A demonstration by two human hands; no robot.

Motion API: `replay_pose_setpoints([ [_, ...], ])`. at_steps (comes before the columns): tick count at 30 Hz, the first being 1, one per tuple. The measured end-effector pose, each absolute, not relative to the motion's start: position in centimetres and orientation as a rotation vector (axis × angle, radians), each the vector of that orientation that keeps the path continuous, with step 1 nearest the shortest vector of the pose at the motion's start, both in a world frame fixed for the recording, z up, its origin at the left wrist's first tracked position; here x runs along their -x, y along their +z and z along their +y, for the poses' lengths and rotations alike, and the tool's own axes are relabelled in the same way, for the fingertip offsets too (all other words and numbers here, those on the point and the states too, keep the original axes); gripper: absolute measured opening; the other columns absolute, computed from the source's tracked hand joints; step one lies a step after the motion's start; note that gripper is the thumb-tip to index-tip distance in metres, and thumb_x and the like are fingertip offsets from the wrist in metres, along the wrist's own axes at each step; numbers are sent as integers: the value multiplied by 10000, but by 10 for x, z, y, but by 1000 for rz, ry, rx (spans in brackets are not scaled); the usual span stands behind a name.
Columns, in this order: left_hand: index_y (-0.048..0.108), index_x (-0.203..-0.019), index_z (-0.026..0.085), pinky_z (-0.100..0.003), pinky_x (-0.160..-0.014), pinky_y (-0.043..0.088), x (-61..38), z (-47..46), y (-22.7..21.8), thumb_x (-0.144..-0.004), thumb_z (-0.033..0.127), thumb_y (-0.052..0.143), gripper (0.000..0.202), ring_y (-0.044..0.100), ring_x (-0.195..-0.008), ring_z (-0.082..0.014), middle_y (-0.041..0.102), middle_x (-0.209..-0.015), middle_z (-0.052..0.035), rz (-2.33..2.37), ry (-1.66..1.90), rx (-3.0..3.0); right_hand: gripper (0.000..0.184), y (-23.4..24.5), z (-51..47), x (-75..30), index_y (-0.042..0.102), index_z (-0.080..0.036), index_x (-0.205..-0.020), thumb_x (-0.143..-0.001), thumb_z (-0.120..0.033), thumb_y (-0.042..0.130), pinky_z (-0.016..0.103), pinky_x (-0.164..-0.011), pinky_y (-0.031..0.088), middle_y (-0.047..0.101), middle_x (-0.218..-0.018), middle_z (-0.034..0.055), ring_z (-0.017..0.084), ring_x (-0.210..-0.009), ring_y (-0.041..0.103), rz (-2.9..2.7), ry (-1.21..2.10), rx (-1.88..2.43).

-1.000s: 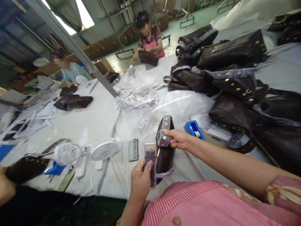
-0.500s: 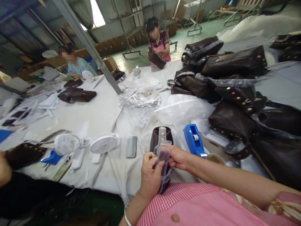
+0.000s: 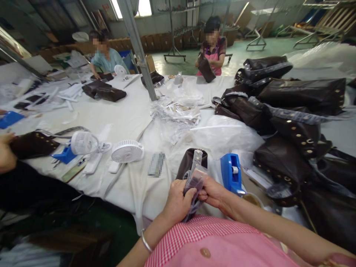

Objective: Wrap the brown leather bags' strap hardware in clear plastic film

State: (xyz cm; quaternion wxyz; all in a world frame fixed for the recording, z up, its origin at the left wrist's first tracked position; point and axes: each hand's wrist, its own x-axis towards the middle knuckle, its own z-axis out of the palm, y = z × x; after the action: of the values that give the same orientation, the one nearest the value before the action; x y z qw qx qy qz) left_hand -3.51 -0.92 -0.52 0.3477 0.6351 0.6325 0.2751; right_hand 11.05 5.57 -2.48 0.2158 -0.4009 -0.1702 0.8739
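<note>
A dark brown leather handbag (image 3: 185, 162) lies end-on at the table's front edge, against my pink apron. Its strap (image 3: 198, 157), wrapped in clear plastic film, runs along the top towards me. My left hand (image 3: 178, 200) is closed on the wrapped strap from the left, thumb on top. From the right, my right hand (image 3: 213, 191) grips the same strap, its fingers curled at the edge. A loose end of film (image 3: 198, 174) stands up between the hands. Just right of the bag is a blue tape dispenser (image 3: 230, 172).
Brown bags (image 3: 280, 159) are heaped at the right. Crumpled plastic bags (image 3: 228, 133) lie ahead. White fans (image 3: 128, 151) and a phone (image 3: 156, 165) are to the left. A metal post (image 3: 139, 55) rises mid-table. Co-workers sit across (image 3: 213, 55); another person's hand (image 3: 6, 152) is far left.
My view has swung, so the table things sit differently in the picture. Both hands stay on the strap; the film end between them now leans more to the right.
</note>
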Motion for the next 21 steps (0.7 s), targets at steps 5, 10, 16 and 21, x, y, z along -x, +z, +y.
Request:
replay_pose_setpoints([
  [5,639,-992,181,-376,-848,427,35,-8,-5,-927,303,464,223,565,-918,-248,660,-958,-96,1685,611,-1728,260,-27,54,-108,459,-192,-698,-713,-322,684,167,-378,48,362,-473,-115,13,-372,138,-514,2394,1102],
  [10,637,-839,181,-340,-793,418,35,-8,-5,-929,314,473,230,569,-846,-225,656,-837,-65,1669,661,-1616,249,-32,50,-108,534,-178,-748,-761,-405,636,178,-371,100,463,-512,-76,27,-358,244,-762,2287,1202],
  [16,668,-813,186,-341,-843,412,36,-13,-5,-908,297,509,217,574,-885,-223,663,-824,-47,1655,768,-1508,452,-27,55,-134,493,-174,-559,-829,-525,581,208,-415,240,443,-469,-34,77,-422,396,-1346,1906,1428],
  [21,695,-875,191,-360,-885,428,36,-14,-7,-886,267,527,185,573,-938,-229,657,-862,-57,1636,795,-1512,279,-14,51,-153,636,-178,-849,-807,-452,662,219,-465,292,508,-589,-32,90,-492,389,-1313,1962,1174],
])
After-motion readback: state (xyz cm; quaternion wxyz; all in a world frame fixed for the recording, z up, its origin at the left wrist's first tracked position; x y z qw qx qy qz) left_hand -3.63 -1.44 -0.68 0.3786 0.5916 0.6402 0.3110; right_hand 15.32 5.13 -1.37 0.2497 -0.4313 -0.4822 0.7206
